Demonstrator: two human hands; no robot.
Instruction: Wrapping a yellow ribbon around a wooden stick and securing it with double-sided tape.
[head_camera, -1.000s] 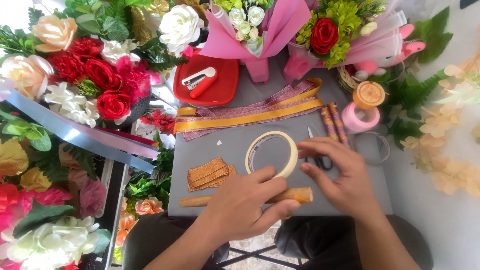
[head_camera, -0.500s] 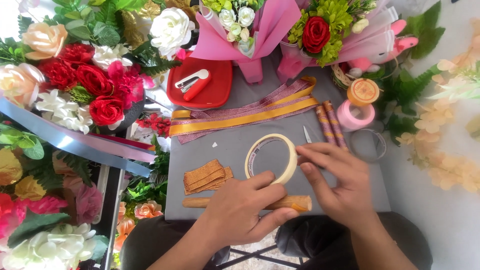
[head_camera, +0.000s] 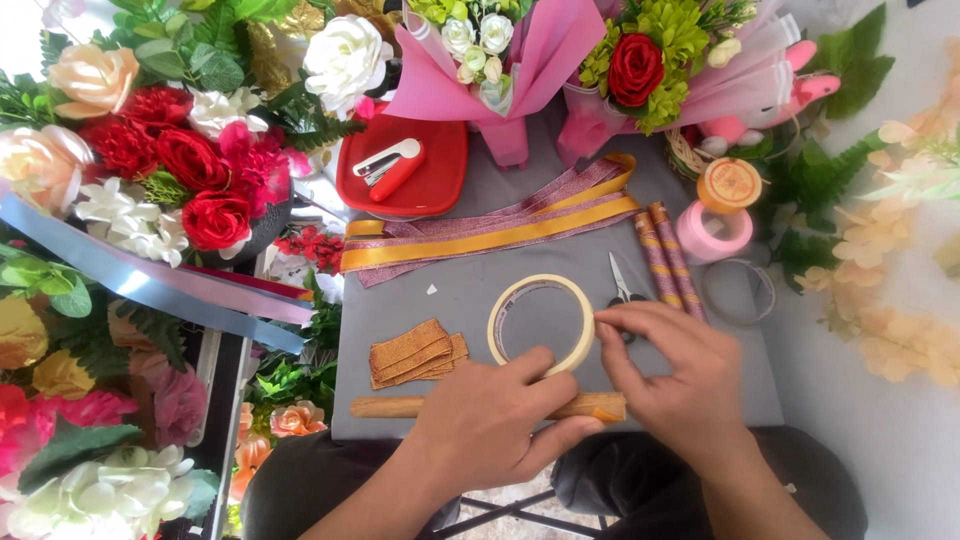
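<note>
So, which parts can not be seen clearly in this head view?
- Tape roll: its near rim is covered by the left hand and the right hand.
- Gold rolled strip: its middle is under the left hand.
- Scissors: handles hidden by the right fingers.

Our left hand (head_camera: 490, 425) curls palm-down near the table's front edge; our right hand (head_camera: 670, 375) beside it pinches with its fingertips (head_camera: 603, 322).
</note>
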